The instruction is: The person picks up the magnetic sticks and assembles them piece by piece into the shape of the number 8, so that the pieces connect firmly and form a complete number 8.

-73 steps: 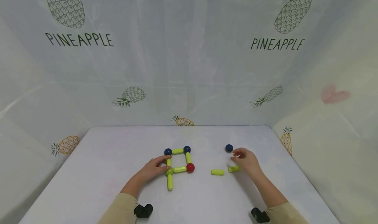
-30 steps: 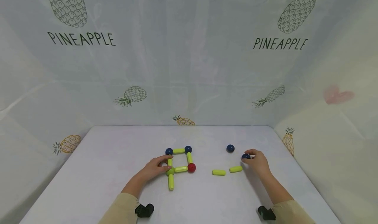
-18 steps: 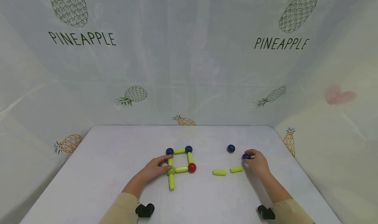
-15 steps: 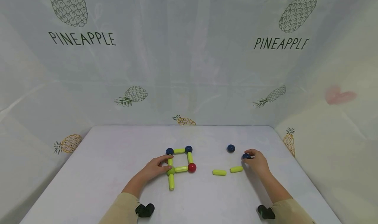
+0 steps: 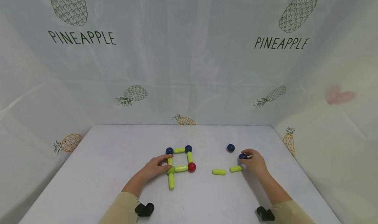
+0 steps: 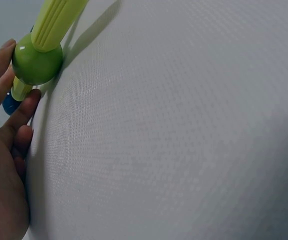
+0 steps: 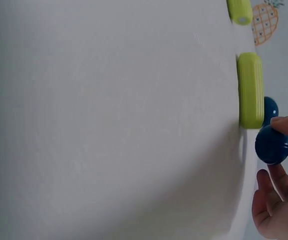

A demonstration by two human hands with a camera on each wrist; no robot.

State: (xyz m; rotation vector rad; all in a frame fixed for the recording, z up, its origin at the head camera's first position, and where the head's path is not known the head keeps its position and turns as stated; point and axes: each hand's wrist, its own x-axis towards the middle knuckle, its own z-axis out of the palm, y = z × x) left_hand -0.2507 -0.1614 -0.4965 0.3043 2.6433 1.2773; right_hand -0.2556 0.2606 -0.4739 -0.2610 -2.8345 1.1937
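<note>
A ball-and-stick frame lies on the table. Yellow-green sticks (image 5: 181, 168) join two dark blue balls (image 5: 188, 148), a red ball (image 5: 191, 167) and a green ball (image 6: 37, 61) into a square, and one stick (image 5: 171, 181) points toward me. Along the square's left side, my left hand (image 5: 155, 167) holds the frame, thumb by the green ball and fingers by the far blue corner. Between thumb and fingers, my right hand (image 5: 255, 162) pinches a dark blue ball (image 7: 272, 145). It is near a loose yellow-green stick (image 7: 251, 90) and another loose blue ball (image 5: 230, 148).
A second loose yellow-green stick (image 5: 219, 172) lies left of the first. The white table (image 5: 112, 152) ends at a pineapple-printed curtain (image 5: 189, 70) behind and at the sides. Black wrist-worn pieces (image 5: 144, 210) sit at both sleeves.
My right hand, which held nothing visible at first, moved right and took up a blue ball. Since then it has shifted slightly left with the ball. My left hand stays on the frame.
</note>
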